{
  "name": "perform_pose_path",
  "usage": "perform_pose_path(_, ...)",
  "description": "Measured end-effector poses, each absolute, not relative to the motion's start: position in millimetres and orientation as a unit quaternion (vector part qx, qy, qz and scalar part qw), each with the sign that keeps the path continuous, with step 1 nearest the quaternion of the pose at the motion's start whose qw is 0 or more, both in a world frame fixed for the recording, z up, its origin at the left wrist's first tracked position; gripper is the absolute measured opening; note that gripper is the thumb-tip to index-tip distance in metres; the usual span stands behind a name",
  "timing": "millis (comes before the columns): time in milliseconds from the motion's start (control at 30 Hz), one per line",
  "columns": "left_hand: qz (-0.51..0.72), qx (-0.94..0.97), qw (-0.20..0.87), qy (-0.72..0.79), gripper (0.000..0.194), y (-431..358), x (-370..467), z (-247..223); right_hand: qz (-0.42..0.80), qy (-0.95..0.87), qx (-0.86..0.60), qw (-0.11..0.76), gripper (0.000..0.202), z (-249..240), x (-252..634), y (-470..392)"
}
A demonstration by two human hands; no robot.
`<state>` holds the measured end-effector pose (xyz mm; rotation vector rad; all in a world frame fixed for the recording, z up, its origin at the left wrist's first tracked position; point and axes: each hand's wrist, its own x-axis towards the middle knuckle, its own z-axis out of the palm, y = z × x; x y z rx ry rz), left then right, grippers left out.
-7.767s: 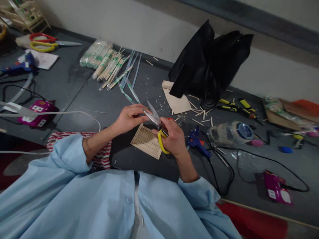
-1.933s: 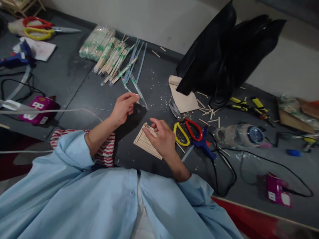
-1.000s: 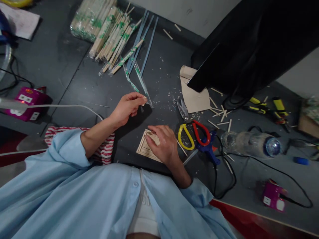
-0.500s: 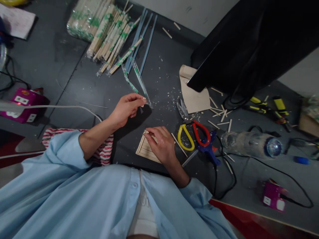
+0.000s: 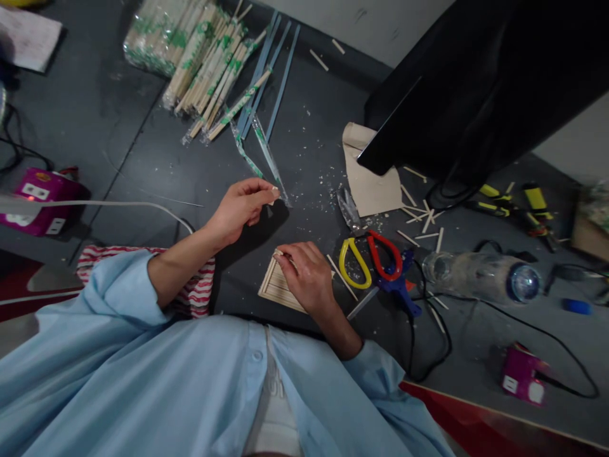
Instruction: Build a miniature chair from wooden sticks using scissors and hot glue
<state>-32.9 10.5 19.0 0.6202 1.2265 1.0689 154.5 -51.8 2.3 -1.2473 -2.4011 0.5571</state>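
Above the table, my left hand (image 5: 242, 208) pinches a small pale piece (image 5: 275, 190) between thumb and fingertips. My right hand (image 5: 307, 273) lies over the right part of a small panel of wooden sticks (image 5: 278, 285), thumb and finger closed at its upper edge on a small light bit that is too small to make out. The hand hides much of the panel. Just right of my right hand are a thin stick (image 5: 342, 278) and scissors (image 5: 370, 257) with one yellow and one red handle. A blue glue gun (image 5: 399, 285) sits beside the scissors.
Wrapped chopsticks (image 5: 209, 70) and blue-grey strips (image 5: 280, 89) lie at the back left. A black monitor (image 5: 451, 82) stands at the back right, near brown paper (image 5: 373, 184) and scattered sticks (image 5: 425, 216). A plastic bottle (image 5: 476, 276) and cables lie right; a striped cloth (image 5: 200, 285) is left.
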Motion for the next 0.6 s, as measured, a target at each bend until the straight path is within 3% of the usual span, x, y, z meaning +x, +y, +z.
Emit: perform_pose_path(600, 0.475, 0.265, 0.649, 0.533, 0.016, 10.8, -32.0, 16.4, 0.195, -0.856, -0.443, 0.184, 0.017, 2.4, 154.4, -51.2)
